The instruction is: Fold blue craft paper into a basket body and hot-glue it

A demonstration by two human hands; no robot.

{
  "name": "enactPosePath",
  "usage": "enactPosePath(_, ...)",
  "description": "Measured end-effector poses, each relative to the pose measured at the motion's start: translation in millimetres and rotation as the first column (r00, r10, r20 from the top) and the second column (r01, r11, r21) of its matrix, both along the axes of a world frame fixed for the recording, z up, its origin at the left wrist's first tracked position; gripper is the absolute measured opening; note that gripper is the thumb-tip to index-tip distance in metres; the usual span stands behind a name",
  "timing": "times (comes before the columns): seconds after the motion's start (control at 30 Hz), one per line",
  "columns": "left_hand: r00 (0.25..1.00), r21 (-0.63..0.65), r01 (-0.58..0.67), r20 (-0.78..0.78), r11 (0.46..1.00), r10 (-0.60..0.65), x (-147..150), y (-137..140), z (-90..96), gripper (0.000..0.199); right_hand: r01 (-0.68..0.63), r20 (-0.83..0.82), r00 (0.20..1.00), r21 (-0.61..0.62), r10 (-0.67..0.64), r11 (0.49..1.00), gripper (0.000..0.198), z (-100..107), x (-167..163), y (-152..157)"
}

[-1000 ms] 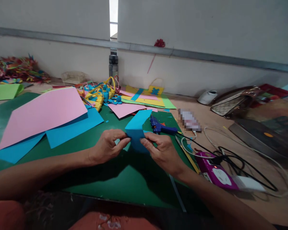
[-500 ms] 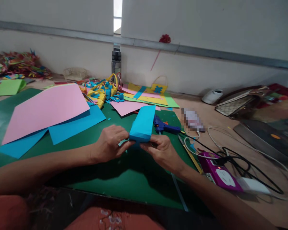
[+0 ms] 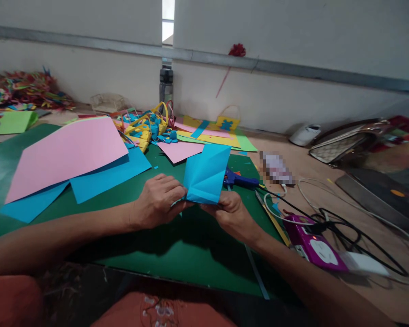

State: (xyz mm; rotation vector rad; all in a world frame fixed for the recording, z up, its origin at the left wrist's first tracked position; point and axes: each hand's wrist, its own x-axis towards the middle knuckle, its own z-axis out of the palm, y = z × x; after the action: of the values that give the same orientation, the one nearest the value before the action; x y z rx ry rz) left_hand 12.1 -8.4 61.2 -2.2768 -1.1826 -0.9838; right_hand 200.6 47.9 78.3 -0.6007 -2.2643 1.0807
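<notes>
Between my two hands is a piece of blue paper (image 3: 207, 175) with crease lines across it, held above the green mat (image 3: 150, 250). My left hand (image 3: 162, 200) pinches its lower left corner. My right hand (image 3: 231, 213) grips the lower right edge, with the fingers partly hidden under the paper. Just beyond the paper on the right lies a blue glue gun (image 3: 241, 180), partly covered by it. A pink sheet (image 3: 179, 151) rests behind the paper.
Large pink paper (image 3: 71, 154) and blue sheets (image 3: 112, 172) lie left. Yellow and blue paper baskets (image 3: 145, 131) stand behind. At right are a ruler-like strip (image 3: 274, 220), a purple power strip (image 3: 316, 245) with cables, a blurred-out object (image 3: 277, 168) and a handbag (image 3: 341, 143).
The blue paper has opened from a narrow folded shape into a wider, creased sheet facing me. Both hands keep nearly the same place at its lower corners.
</notes>
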Motion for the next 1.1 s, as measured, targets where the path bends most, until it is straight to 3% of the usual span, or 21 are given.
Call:
enactPosePath(0.1,1.000,0.003,0.000,0.002,1.000,0.000,-2,3,-1.8,0.021,0.002,0.032,0.999,0.106,-0.005,0.994,0.019,-1,2,1)
enactPosePath(0.17,1.000,-0.005,-0.022,0.003,1.000,0.022,-3,6,-4.1,0.022,0.021,0.085,0.995,0.297,-0.049,0.955,0.023,0,3,1)
enactPosePath(0.2,0.999,-0.021,-0.045,0.003,0.999,0.045,-4,8,-5.3,0.022,0.032,0.122,0.988,0.436,-0.094,0.899,0.025,2,3,1)
enactPosePath(0.27,0.995,-0.051,-0.097,-0.012,0.994,0.097,-4,9,-7.3,0.023,0.004,0.220,0.949,0.707,-0.227,0.707,0.028,5,1,1)
enactPosePath(0.33,0.993,-0.045,-0.097,-0.071,0.994,0.094,-1,5,-8.2,0.023,-0.093,0.333,0.860,0.847,-0.387,0.524,0.029,6,-5,0)
enactPosePath(0.37,0.992,-0.019,-0.063,-0.112,0.998,0.061,2,1,-8.3,0.023,-0.152,0.401,0.797,0.857,-0.452,0.492,0.028,6,-9,-1)
enactPosePath(0.43,0.981,0.029,0.058,-0.185,0.998,-0.052,9,-9,-8.9,0.020,-0.246,0.539,0.673,0.810,-0.507,0.533,0.029,2,-18,-3)
enactPosePath(0.5,0.970,0.012,0.110,-0.217,0.994,-0.105,15,-19,-10.9,0.017,-0.290,0.630,0.606,0.744,-0.486,0.602,0.029,-5,-25,-5)
enactPosePath(0.57,0.965,-0.070,0.011,-0.262,0.997,-0.029,19,-26,-14.7,0.018,-0.308,0.671,0.591,0.701,-0.449,0.643,0.028,-13,-28,-7)
enactPosePath(0.67,0.915,-0.178,-0.215,-0.380,0.960,0.135,21,-30,-21.0,0.017,-0.319,0.697,0.586,0.667,-0.413,0.673,0.030,-18,-25,-12)
enactPosePath(0.83,0.874,-0.156,-0.234,-0.466,0.960,0.138,26,-37,-25.2,0.026,-0.333,0.766,0.554,0.564,-0.327,0.755,0.038,-13,-17,-20)
enactPosePath(0.9,0.863,-0.238,-0.290,-0.483,0.927,0.146,29,-38,-25.3,0.031,-0.333,0.766,0.564,0.553,-0.308,0.764,0.036,-11,-18,-20)
enactPosePath(1.0,0.852,-0.401,-0.390,-0.499,0.829,0.159,32,-36,-23.8,0.038,-0.348,0.763,0.583,0.545,-0.279,0.763,0.032,-11,-20,-18)
enactPosePath(1.1,0.852,-0.490,-0.417,-0.504,0.765,0.142,34,-34,-20.3,0.042,-0.347,0.757,0.591,0.552,-0.280,0.758,0.030,-10,-22,-16)
